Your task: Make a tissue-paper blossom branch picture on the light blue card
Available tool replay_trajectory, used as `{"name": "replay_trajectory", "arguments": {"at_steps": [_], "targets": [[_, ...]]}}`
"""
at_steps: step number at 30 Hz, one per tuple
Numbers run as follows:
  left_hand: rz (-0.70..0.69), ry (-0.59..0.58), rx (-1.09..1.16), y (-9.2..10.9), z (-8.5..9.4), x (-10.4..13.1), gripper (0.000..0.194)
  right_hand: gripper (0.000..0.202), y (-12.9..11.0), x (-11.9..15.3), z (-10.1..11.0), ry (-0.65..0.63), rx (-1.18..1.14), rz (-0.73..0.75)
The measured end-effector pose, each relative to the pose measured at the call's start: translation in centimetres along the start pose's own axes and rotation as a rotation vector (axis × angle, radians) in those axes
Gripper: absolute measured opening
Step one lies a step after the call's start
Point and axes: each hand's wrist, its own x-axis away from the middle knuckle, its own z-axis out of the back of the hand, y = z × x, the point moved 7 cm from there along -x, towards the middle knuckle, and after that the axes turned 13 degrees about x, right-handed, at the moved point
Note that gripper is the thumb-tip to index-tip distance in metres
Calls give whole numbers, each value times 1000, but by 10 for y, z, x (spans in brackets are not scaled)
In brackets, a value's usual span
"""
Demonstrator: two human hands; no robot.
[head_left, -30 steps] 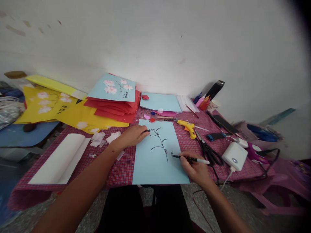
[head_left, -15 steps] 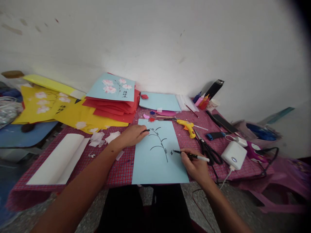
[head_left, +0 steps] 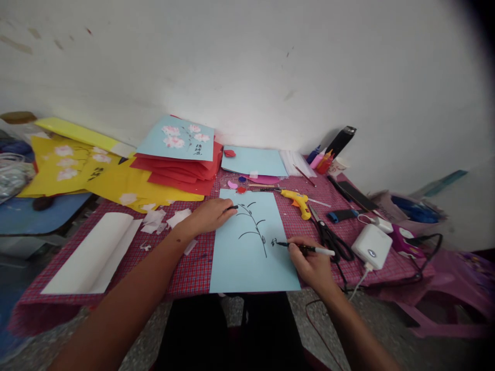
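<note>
A light blue sheet (head_left: 240,263) lies before me with a black curved branch drawn on it. My right hand (head_left: 311,263) is closed round a black brush pen (head_left: 305,248) with a white end, its tip touching the sheet right of the branch, beside a small black written character (head_left: 274,242). At the sheet's upper left edge rests my left hand (head_left: 211,214), closed on a small black cap (head_left: 232,207) that sticks out from its fingers. White paper scraps (head_left: 154,220) lie left of that hand.
Red sheets (head_left: 185,180) under a flowered blue card (head_left: 181,139) stand at the back left, near yellow flowered sheets (head_left: 88,170). On the right are a yellow glue gun (head_left: 299,201), black scissors (head_left: 332,239) and a white power box (head_left: 372,247). Folded white paper (head_left: 88,252) lies left.
The pen tip has shifted slightly right and down, and the written character has more strokes. My left hand has stayed in place with the cap.
</note>
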Motion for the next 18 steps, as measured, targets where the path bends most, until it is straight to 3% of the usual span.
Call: {"name": "replay_trajectory", "arguments": {"at_steps": [8, 14, 18], "targets": [[21, -10, 17, -1, 0, -1, 34, 15, -5, 1, -1, -57, -9, 23], [16, -5, 18, 0, 1, -1, 33, 18, 1, 0, 3, 8, 21, -53], [9, -6, 11, 2, 2, 0, 34, 14, -4, 1, 1, -25, 2, 27]]}}
